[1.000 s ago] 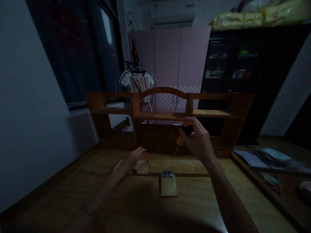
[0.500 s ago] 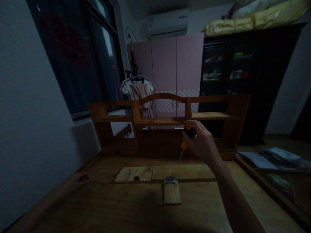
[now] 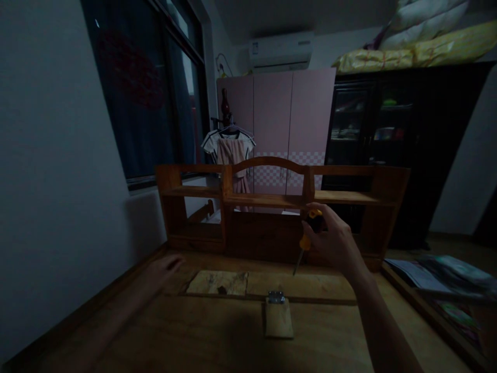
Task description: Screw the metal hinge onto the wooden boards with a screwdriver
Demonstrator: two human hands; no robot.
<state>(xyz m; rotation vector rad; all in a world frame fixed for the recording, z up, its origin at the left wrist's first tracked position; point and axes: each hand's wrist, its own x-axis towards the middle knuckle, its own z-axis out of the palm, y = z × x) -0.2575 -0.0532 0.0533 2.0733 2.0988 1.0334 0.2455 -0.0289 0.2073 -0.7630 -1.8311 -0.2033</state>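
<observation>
My right hand (image 3: 336, 241) is closed around a screwdriver (image 3: 308, 235) with a black and yellow handle, held above the wooden desk top with its shaft pointing down and left. Below it a small wooden block (image 3: 278, 319) lies on the desk with a metal hinge (image 3: 276, 297) at its far end, against a shallow recess (image 3: 267, 284) in the desk. My left hand (image 3: 163, 268) hovers low over the desk's left side, left of the recess. Its fingers are dim and blurred, and nothing shows in them.
A wooden shelf unit (image 3: 279, 199) stands along the desk's far edge. Papers and magazines (image 3: 442, 269) lie at the right. A dark window (image 3: 143, 88) fills the left wall. Behind are a pink wardrobe (image 3: 275, 114), hanging clothes (image 3: 230, 150) and a dark cabinet (image 3: 388, 129).
My left hand left the recess, swung out to the far left of the desk, then came partway back. My right hand stayed raised with the screwdriver. The view tilted up slightly.
</observation>
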